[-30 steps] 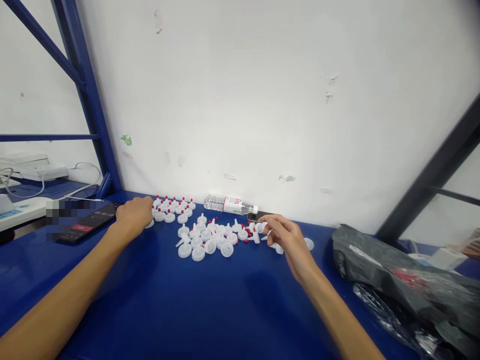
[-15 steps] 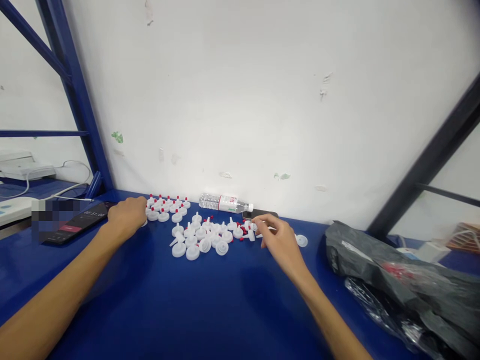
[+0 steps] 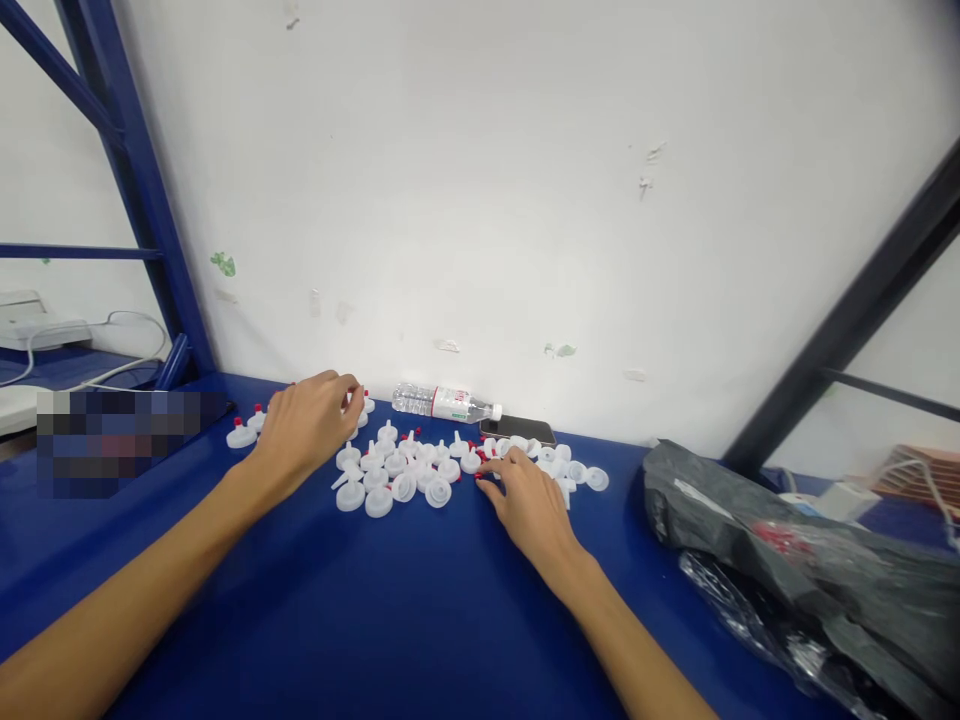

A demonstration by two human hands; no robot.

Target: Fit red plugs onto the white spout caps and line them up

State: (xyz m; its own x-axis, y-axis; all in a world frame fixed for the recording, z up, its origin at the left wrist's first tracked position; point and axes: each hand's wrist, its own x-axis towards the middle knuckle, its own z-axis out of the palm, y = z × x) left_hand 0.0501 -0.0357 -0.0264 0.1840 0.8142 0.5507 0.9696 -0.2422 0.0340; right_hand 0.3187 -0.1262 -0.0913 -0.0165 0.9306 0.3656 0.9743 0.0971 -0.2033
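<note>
The left hand (image 3: 311, 420) hides some round white plastic caps with red tips (image 3: 241, 437); the grey plastic bag (image 3: 787, 560) is cut off (by the right edge).

From afar, I'm seeing white caps (image 3: 379, 502) with pointed spouts lying in front of the bottle (image 3: 450, 403) and to its right, some standing spout-up, others leaning. Small red tips (image 3: 418, 432) are lying among them. Red-tipped caps (image 3: 241, 435) are standing upright left of the bottle, partly hidden.
</note>
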